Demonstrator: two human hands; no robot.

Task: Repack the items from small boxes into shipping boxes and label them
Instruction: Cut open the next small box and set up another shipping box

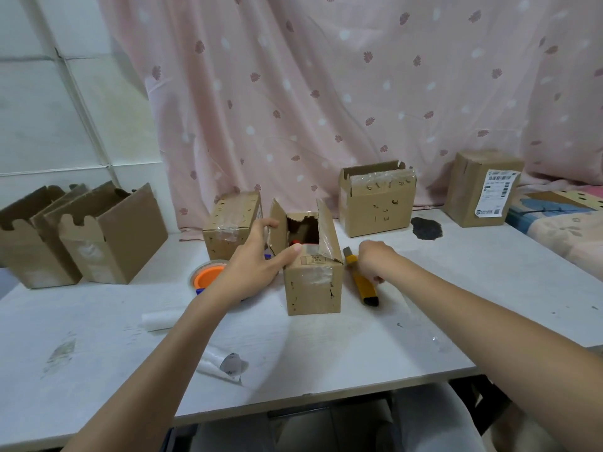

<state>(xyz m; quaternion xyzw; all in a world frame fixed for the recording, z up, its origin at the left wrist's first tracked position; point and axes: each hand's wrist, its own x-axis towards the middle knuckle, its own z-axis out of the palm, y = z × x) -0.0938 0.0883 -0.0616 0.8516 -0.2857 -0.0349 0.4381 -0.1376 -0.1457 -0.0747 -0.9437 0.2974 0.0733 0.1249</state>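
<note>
A small cardboard box (313, 282) stands at the table's middle with its top flaps up and something red showing inside. My left hand (257, 259) rests against its left side, fingers spread, thumb on the front top edge. My right hand (373, 257) is over a yellow utility knife (360, 280) lying right of the box; its fingers curl around the knife's upper part. Two empty open shipping boxes (107, 236) stand at far left. Another small box (231, 223) sits behind my left hand.
An orange tape roll (208, 276) lies left of my left hand. An open box with bubble wrap (377, 199) and a sealed labelled box (483, 189) stand at the back right. Label backing paper (222, 365) and a white roll (161, 319) lie near the front.
</note>
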